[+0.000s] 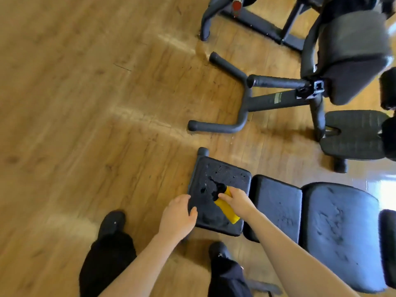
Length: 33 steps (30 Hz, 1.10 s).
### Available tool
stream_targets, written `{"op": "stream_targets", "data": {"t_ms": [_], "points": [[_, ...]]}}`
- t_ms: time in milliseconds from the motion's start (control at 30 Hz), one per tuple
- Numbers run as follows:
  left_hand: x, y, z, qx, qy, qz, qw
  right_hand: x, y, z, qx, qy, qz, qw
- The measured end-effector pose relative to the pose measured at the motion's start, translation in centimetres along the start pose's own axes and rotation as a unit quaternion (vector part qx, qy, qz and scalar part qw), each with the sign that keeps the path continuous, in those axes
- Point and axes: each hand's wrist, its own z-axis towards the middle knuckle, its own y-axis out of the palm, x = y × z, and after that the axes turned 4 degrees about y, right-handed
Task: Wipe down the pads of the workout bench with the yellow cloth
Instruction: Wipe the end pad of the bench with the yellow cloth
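Observation:
A black workout bench runs from centre to lower right, with a worn end pad (222,174), a middle pad (278,202) and a long back pad (342,228). The yellow cloth (227,209), rolled or folded, lies on the end pad. My right hand (236,199) grips it against the cracked surface. At the pad's left edge rests my left hand (179,215), fingers curled over the rim.
Another grey exercise machine (278,97) with curved floor legs stands beyond the bench, its seat pad (353,133) at right. A further frame (257,20) is at top. My two black shoes (111,224) stand on the wooden floor (85,103) to the left.

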Motion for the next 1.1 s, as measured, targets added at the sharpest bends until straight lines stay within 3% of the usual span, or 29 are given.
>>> {"op": "stream_targets", "data": {"t_ms": [200,367,467,600,733,867,1067,1100], "points": [[0.7,10.4,-2.1,0.102,-0.092,0.0,0.991,5.1,1.0,1.7,-0.008,-0.105,-0.025,0.994],[1.5,15.8,-4.8,0.163,-0.109,0.028,0.98,6.8,0.8,0.9,0.017,-0.165,-0.092,0.982],[1.7,17.6,-4.9,0.197,-0.101,0.024,0.975,6.2,1.2,1.2,0.054,-0.229,-0.177,0.956],[0.6,19.6,-4.3,0.239,-0.097,0.004,0.966,5.9,3.3,2.3,0.088,-0.333,-0.242,0.907],[-1.4,21.3,-3.7,0.27,-0.1,0.015,0.958,7.7,6.1,4.0,0.097,-0.423,-0.343,0.833],[-3.2,22.9,-1.9,0.297,-0.087,0.033,0.95,10.2,6.4,6.3,0.102,-0.525,-0.369,0.76],[-4.2,25.0,1.2,0.366,-0.075,0.052,0.926,10.6,3.5,9.4,0.045,-0.62,-0.398,0.675],[-4.3,25.3,1.5,0.379,-0.077,0.057,0.92,10.3,2.9,9.6,0.04,-0.648,-0.409,0.641]]}}
